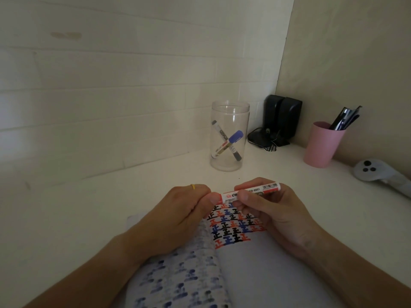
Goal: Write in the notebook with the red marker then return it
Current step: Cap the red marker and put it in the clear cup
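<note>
The red marker [255, 190] lies level above the open notebook [255, 263], a white barrel with red ends. My right hand [271, 212] grips its barrel. My left hand [178, 216], with a yellow ring on one finger, pinches the marker's left end, where the cap is; the cap is mostly hidden by my fingers. The notebook's right page carries rows of red, blue and black characters [233, 227]. A clear jar [229, 136] stands behind on the desk, with a blue marker and a black marker crossed inside.
A pink cup [320, 150] of pens stands at the right, two black speakers [282, 118] with cables in the corner. A pale grey device [373, 172] lies at the far right edge. White walls close off the back and right.
</note>
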Action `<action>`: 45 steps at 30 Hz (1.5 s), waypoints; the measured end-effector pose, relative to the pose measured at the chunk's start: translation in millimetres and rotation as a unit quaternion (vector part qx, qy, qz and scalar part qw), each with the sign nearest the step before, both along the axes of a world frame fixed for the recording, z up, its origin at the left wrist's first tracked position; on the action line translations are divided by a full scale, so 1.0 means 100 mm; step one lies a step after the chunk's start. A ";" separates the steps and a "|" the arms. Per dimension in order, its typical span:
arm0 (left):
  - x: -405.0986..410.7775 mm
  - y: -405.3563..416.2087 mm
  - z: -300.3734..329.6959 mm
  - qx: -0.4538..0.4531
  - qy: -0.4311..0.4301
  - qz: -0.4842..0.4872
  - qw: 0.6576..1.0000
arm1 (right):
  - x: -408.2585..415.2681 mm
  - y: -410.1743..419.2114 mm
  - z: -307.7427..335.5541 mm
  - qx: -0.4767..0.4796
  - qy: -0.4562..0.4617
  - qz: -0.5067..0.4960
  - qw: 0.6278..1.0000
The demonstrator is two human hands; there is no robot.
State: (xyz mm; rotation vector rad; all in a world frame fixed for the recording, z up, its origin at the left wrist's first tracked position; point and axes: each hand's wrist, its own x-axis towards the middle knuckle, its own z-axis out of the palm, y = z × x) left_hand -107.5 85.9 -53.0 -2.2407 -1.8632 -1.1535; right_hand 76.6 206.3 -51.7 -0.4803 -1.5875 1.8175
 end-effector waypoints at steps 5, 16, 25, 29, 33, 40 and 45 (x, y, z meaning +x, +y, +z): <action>-0.01 0.00 -0.03 -0.005 -0.013 -0.018 1.000 | 0.05 -0.01 0.04 0.062 -0.043 -0.011 0.997; -0.11 0.04 0.03 0.110 -0.038 0.090 0.989 | -0.03 0.00 0.07 0.121 -0.006 -0.003 0.993; -0.04 0.07 0.01 0.077 -0.085 0.045 0.992 | -0.10 -0.10 0.01 0.141 -0.034 0.057 0.988; -0.17 0.07 -0.04 0.031 0.061 0.109 0.992 | -0.09 -0.06 -0.01 0.125 -0.071 0.041 0.989; -0.30 0.07 -0.05 0.026 0.096 0.137 0.986 | -0.08 -0.03 0.00 0.074 -0.092 0.078 0.990; -0.35 -0.03 -0.05 0.046 0.065 0.171 0.982 | -0.17 -0.03 0.16 0.023 -0.111 -0.006 0.994; -0.32 -0.06 -0.06 0.059 0.059 0.190 0.978 | -0.37 0.14 0.88 0.143 -0.017 -0.233 0.962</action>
